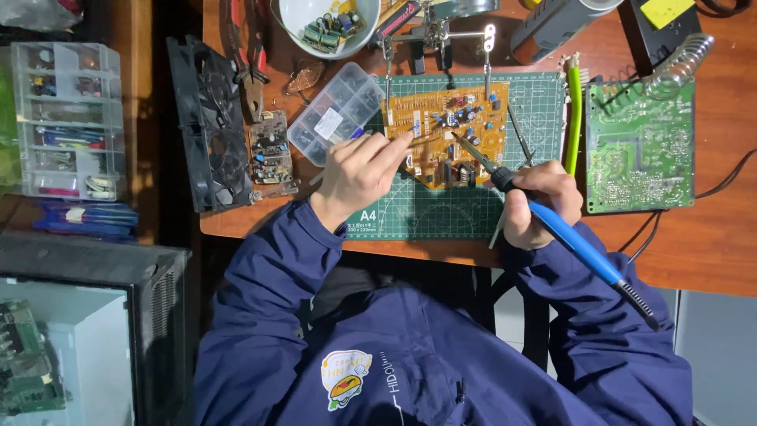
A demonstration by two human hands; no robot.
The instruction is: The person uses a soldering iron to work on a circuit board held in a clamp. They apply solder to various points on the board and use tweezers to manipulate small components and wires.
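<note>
An orange-brown circuit board (441, 118) studded with small components lies on a green cutting mat (441, 209). My right hand (536, 201) grips a blue-handled soldering iron (568, 237) whose metal tip rests on the board's middle. My left hand (359, 170) sits at the board's left edge, fingers pinched together and pointing at the board; a thin strand may be between them, too small to tell. Both arms wear dark blue sleeves.
A clear compartment box (335, 110), a small green board (270, 150) and black fans (209, 126) lie to the left. A white bowl of parts (327, 28), clamp stand (438, 35), tweezers (520, 138), green board (639, 146) and coil stand (678, 67) surround the mat.
</note>
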